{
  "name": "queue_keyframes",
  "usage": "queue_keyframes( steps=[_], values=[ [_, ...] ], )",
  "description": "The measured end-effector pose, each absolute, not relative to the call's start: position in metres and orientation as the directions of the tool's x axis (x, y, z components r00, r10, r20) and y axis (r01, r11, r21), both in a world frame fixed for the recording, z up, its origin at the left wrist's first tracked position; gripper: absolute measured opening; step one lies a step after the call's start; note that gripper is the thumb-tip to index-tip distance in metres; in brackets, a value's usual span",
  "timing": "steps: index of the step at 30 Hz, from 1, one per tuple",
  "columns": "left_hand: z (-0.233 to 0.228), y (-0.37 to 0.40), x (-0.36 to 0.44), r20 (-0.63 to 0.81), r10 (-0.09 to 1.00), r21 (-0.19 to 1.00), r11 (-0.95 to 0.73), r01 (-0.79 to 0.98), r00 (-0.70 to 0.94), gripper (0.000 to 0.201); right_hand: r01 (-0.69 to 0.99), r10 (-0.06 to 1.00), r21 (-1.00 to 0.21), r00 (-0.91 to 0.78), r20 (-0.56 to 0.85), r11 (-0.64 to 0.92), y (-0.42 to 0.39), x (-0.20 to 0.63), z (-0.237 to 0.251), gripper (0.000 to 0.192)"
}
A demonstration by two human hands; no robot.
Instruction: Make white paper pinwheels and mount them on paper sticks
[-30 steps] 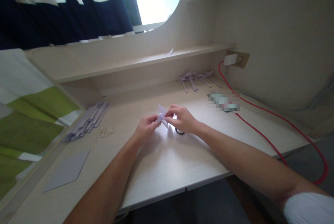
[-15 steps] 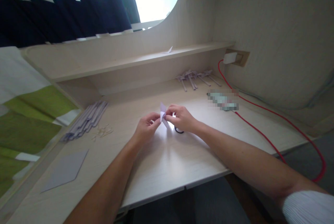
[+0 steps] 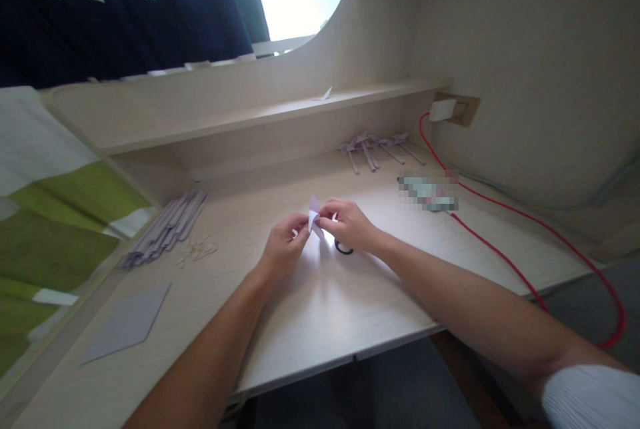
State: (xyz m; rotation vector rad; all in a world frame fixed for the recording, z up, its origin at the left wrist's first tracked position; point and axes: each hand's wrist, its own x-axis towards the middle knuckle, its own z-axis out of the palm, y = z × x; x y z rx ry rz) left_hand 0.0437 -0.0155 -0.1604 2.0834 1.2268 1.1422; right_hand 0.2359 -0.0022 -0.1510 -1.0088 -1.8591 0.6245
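Observation:
Both my hands meet over the middle of a pale wooden desk [image 3: 320,309]. Between their fingertips is a small folded piece of pale lilac paper [image 3: 314,213], its tip pointing up. My left hand [image 3: 283,244] pinches it from the left and my right hand [image 3: 349,224] pinches it from the right. A small dark ring-shaped object [image 3: 343,249] lies on the desk just under my right hand, partly hidden.
A flat lilac sheet [image 3: 128,324] lies at the desk's near left. Folded lilac strips [image 3: 165,228] and small pale bits [image 3: 197,251] lie left; finished folded pieces [image 3: 375,147] at the back. A red cable [image 3: 500,249] runs from a wall plug [image 3: 442,110] along the right.
The folded paper has turned more upright between my fingers, and my hands have closed in slightly. Everything else on the desk stays where it was.

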Motion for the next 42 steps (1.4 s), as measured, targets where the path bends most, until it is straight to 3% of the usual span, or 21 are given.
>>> queue_keyframes(
  steps=[28,42],
  values=[
    [-0.153,-0.018,0.041,0.497,0.843,0.665,-0.522,0.534,0.206,0.018,0.332,0.87,-0.806,-0.246,0.428,0.49,0.002,0.233,-0.156,0.012],
    [-0.151,-0.018,0.035,0.544,0.83,0.661,-0.515,0.546,0.125,0.01,0.353,0.915,-0.848,-0.07,0.397,0.395,0.009,0.242,-0.154,0.012]
  ],
)
